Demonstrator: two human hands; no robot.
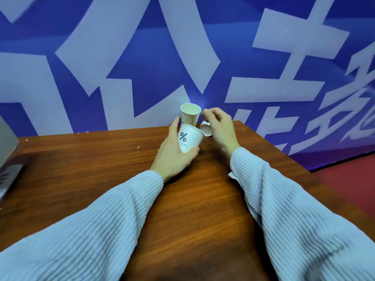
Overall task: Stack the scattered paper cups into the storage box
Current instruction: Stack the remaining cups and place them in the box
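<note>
White paper is the material of all three cups we are viewing at the far edge of the brown wooden table [81, 169]. We are seeing the left hand [172, 157] curling around the printed cup [188, 139], thumb lying along its left side and fingers wrapping beneath its base; this cup is carrying a percent sign and the letters "DAY". A second cup [190, 114] is sitting partly nested in the printed one, leaning slightly, its open mouth facing up and toward us. We are seeing the right hand [220, 128] hanging just beside the pair, fingers loosely bent and its fingertips near the rim of the second cup; we cannot tell whether they are touching it or holding anything. A third cup [206, 128] is lying on its side on the table, just under the right hand and beside the printed cup. Both forearms are wearing pale ribbed sleeves [284, 199]. A blue backdrop [142, 57] with large pale characters is standing behind the table, and a grey object [8, 151] is showing at the left edge, too cropped for us to identify.
</note>
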